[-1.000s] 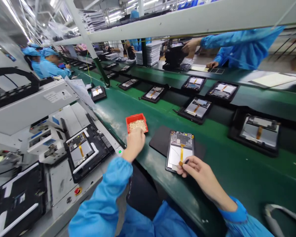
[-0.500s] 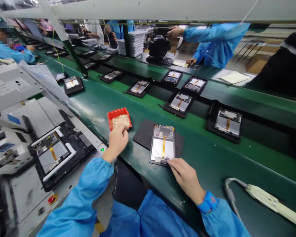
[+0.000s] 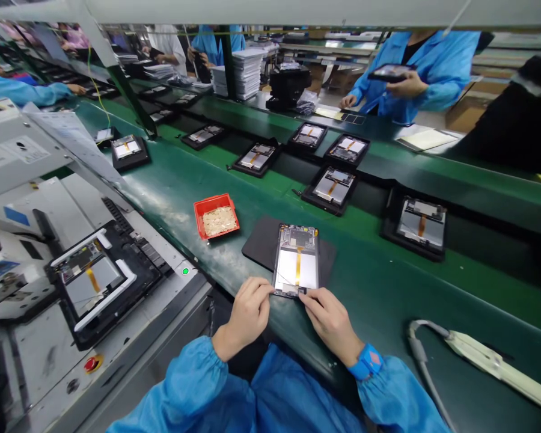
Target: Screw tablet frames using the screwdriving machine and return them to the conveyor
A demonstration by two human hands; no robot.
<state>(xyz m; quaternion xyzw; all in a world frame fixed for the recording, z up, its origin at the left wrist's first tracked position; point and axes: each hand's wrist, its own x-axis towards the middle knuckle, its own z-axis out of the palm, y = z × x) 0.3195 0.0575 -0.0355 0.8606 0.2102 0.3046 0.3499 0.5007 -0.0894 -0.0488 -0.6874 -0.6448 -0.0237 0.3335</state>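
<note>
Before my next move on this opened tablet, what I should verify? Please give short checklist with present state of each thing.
1. Left hand and right hand touching the opened tablet at its lower edge: ok.
2. Tablet lying fully on the dark mat: not ok, its lower end overhangs.
3. Amber ribbon strip seated flat: cannot tell.
4. Red tray apart from both hands: ok.
5. Green lamp lit: ok.

Left hand (image 3: 247,313) moved off the red tray (image 3: 216,218); fingers now at the lower left edge of the tablet (image 3: 296,261), beside the right hand (image 3: 329,325). Tablet turned from tilted to nearly square on the black mat (image 3: 261,249). Co-worker (image 3: 433,72) across the line withdrew from the black fixture (image 3: 288,85), now holding a second tablet (image 3: 391,73) at chest height.
</note>
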